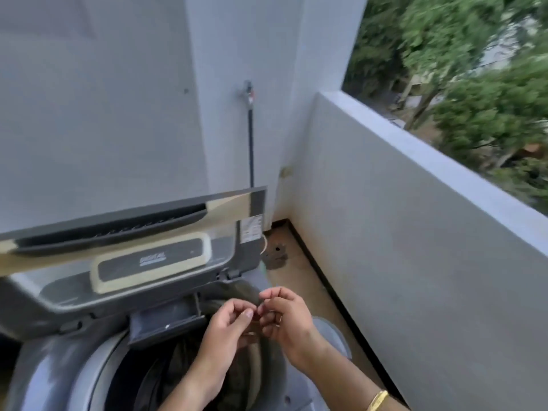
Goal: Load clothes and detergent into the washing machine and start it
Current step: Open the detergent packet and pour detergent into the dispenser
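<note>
Lower left of the frame: the washing machine (59, 378) stands with its lid (130, 232) raised upright, and dark clothes (166, 378) lie in the drum below. A small dark drawer (166, 321) juts out from under the control panel, just left of the hands. Over the drum's right edge, the left hand (228, 327) and right hand (284, 315) meet fingertip to fingertip, fingers (247, 312) curled in on both and pinching at something tiny between them; too small and blurred to tell what it is. A gold bangle (377, 400) rides the right wrist at the bottom edge. Behind, upper centre, a tap (247, 90) with a dark hose (251, 149) runs down the white wall. To the right a low parapet (415, 185), with green trees (474, 69) beyond it.
</note>
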Tool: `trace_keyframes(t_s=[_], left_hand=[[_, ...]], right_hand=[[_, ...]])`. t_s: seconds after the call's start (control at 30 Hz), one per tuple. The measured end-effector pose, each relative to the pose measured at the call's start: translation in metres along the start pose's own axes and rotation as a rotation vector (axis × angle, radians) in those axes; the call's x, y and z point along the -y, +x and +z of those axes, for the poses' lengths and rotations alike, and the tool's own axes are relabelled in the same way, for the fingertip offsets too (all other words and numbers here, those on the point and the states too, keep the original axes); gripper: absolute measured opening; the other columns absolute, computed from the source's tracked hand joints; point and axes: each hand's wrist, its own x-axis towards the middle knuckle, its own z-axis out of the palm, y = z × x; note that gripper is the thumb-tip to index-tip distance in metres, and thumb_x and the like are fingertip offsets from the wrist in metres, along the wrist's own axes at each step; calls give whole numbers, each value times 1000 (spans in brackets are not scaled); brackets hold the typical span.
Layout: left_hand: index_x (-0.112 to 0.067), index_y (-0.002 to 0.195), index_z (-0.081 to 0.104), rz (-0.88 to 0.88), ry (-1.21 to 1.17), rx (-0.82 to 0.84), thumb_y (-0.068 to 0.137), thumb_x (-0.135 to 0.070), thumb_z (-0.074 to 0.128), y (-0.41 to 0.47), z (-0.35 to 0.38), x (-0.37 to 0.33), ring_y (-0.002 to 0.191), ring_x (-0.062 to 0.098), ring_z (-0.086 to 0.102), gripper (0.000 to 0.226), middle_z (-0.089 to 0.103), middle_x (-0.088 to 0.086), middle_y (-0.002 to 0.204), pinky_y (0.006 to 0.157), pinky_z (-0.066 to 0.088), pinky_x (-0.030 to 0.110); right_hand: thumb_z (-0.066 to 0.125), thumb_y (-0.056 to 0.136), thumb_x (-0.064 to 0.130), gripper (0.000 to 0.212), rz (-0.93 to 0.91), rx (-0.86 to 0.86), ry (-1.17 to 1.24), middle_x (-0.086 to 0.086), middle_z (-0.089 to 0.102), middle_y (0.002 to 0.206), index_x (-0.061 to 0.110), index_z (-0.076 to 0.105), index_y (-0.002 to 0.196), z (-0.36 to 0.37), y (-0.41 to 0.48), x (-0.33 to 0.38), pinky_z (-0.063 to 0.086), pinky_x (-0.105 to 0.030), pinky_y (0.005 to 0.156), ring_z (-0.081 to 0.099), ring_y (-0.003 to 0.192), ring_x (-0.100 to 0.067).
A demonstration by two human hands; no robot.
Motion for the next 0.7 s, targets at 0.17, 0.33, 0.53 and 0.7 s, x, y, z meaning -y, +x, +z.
trace_keyframes(t_s=[0.17, 0.33, 0.53, 0.7], left_hand=[[-4, 118, 68, 127, 24, 112, 90, -28, 87, -14, 126, -58, 101, 32, 82, 41, 82, 20, 113, 94, 67, 54], [-3, 120, 67, 235, 14, 243, 85, -25, 88, -29, 263, -82, 104, 34, 79, 46, 77, 29, 122, 96, 66, 55], [-10, 126, 68, 356, 126, 481, 97, -30, 77, -63, 419, -97, 113, 33, 83, 36, 82, 13, 121, 92, 68, 44], [-11, 123, 71, 439, 237, 649, 109, -18, 70, -91, 523, -101, 106, 24, 84, 15, 83, 4, 116, 93, 68, 44]], right_hand=[[60, 97, -2, 20, -262, -14, -26, -12, 76, 91, -3, 66, 116, -80, -54, 74, 59, -48, 78, 73, 76, -22], [63, 94, 1, 22, -472, -125, -2, -19, 75, 109, 5, 71, 114, -178, -113, 145, 61, -36, 70, 75, 95, -28], [53, 103, -7, 24, -674, -321, -174, -10, 81, 102, 6, 67, 115, -300, -201, 214, 61, -38, 71, 76, 80, -16], [61, 102, 3, 21, -817, -568, -397, -10, 76, 101, 19, 73, 109, -391, -270, 254, 58, -26, 67, 69, 76, -11]])
